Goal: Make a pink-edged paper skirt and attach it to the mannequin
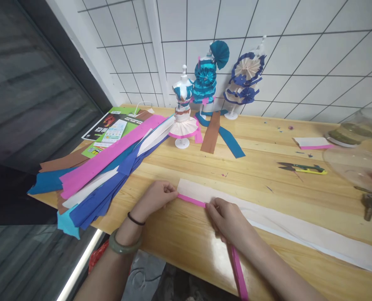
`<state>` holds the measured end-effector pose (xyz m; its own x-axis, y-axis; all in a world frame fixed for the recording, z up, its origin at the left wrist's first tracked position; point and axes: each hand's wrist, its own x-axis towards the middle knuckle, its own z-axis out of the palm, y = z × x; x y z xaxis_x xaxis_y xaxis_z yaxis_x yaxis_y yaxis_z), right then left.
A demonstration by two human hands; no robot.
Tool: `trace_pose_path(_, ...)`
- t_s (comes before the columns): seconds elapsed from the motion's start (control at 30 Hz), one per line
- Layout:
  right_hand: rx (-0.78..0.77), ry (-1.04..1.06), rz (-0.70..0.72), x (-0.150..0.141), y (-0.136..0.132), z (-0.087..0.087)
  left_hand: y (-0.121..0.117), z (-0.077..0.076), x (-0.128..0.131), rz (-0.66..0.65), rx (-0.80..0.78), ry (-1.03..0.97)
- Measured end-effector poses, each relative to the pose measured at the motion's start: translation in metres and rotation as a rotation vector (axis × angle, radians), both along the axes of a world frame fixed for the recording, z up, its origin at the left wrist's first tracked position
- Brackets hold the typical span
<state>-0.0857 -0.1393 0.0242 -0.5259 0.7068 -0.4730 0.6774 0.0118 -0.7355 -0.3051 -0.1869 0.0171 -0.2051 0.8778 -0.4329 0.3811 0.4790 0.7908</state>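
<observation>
Strip (286,221) — long, flat, whitish — edged partly in bright pink.

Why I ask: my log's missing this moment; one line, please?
left hand: on pink strip; right hand: farther along it; pink strip: along near edge of white strip

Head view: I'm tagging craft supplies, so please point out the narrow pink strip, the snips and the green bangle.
Narrow pink strip (192,200): head view, on its flat upper stretch.
Snips (321,170): head view, on the handle.
Green bangle (120,248): head view, on its lower band.
</observation>
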Motion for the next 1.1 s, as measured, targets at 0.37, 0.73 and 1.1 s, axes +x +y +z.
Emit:
trace_pose_path(0.37, -0.026, -0.031, -0.011, -0.0028, 0.0028, 0.0002, 0.0011, -0.0009, -0.0012, -0.001, -0.003, -0.011)
trace_pose_path(0.73, -0.05, -0.043, -0.023, -0.0041, 0.0028, 0.0031, 0.0007, -0.0031, -0.0012, 0.014, -0.011, 0.02)
trace_pose_path(1.1, 0.042, -0.049, -0.005, -0.0039, 0.0019, 0.0014, 0.0004, -0.0012, 0.0016, 0.058, 0.001, 0.0)
